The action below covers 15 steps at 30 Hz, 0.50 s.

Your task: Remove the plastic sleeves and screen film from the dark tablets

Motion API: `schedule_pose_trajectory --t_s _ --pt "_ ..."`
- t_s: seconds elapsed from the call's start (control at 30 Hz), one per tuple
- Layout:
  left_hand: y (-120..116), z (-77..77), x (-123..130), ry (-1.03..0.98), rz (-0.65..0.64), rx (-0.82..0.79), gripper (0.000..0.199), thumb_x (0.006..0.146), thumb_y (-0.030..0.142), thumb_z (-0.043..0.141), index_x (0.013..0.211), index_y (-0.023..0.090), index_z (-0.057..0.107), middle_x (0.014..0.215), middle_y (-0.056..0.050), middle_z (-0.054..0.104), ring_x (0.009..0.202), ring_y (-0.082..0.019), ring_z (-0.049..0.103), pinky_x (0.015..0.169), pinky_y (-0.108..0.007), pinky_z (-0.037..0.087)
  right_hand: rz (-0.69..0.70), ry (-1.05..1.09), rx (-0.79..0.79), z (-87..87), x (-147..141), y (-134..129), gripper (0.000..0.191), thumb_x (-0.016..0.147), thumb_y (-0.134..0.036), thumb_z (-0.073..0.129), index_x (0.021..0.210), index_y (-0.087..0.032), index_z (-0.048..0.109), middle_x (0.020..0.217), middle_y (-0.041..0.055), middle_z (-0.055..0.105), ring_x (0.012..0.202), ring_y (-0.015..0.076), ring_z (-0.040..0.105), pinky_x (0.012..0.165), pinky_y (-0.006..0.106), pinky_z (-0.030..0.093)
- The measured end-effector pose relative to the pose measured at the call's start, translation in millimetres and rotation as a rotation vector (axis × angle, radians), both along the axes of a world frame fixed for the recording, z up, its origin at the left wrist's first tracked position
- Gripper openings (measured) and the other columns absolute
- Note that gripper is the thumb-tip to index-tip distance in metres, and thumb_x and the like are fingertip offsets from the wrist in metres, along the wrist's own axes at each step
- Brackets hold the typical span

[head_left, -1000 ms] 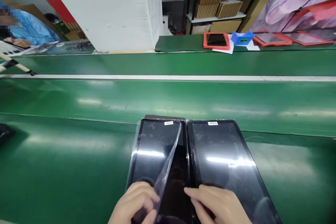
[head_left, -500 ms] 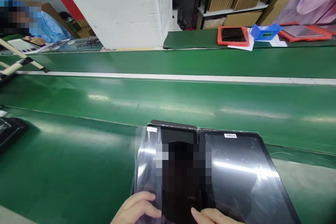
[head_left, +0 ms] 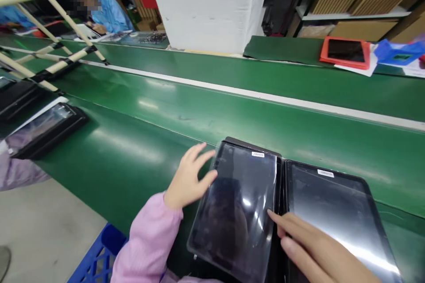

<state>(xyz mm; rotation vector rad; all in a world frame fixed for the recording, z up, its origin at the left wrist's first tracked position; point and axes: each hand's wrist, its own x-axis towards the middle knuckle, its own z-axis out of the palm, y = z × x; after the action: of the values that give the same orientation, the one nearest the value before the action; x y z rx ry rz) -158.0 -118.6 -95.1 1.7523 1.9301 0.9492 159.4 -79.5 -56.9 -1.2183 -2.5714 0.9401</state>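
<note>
Two black tablets lie side by side on the green conveyor belt (head_left: 126,150), each with a small white label at its top edge. A clear film (head_left: 232,225) lies flat over the screen of the left tablet (head_left: 229,230). My left hand (head_left: 187,179) is spread open, with its fingertips at that tablet's upper left edge. My right hand (head_left: 308,247) stretches across the gap, its fingertips on the left tablet's right side. The right tablet (head_left: 332,212) lies uncovered by either hand at its top and far side.
Further left on the belt lie dark tablets (head_left: 46,130). A blue plastic crate (head_left: 99,258) stands below the belt's near edge. Beyond the belt are a tablet in a red frame (head_left: 345,52), a white pillar (head_left: 206,4) and a co-worker in blue (head_left: 109,13).
The film, earlier curled up and held, now lies flat on the left tablet. My left hand has moved to the tablet's left edge, and the view has swung left.
</note>
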Motion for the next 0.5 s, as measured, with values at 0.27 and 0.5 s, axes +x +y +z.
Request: schedule_pose_trajectory --t_s 0.27,0.5 --pt "58.9 -61.2 -10.7 -1.045 -0.188 -0.124 0.062 0.086 0.045 0.057 0.142 0.019 0.057 0.158 -0.009 0.045 0.149 -0.033 0.034 0.123 -0.046 0.025 -0.293 0.059 -0.112 7.1 -69.0 58.6 0.043 0.086 -0.057 0.058 0.092 -0.018 0.078 0.067 0.0042 0.074 0.053 0.0210 0.068 0.052 0.034 0.055" --pt "56.2 -75.7 -12.8 -1.274 -0.407 -0.126 0.073 0.074 0.046 0.069 0.141 0.021 0.059 0.162 -0.007 0.040 0.151 -0.038 0.030 0.123 -0.048 0.022 -0.287 0.281 -0.252 -1.4 -57.9 69.7 0.032 0.075 -0.051 0.076 0.086 -0.021 0.082 0.080 0.0076 0.080 0.066 0.0239 0.076 0.063 0.035 0.065"
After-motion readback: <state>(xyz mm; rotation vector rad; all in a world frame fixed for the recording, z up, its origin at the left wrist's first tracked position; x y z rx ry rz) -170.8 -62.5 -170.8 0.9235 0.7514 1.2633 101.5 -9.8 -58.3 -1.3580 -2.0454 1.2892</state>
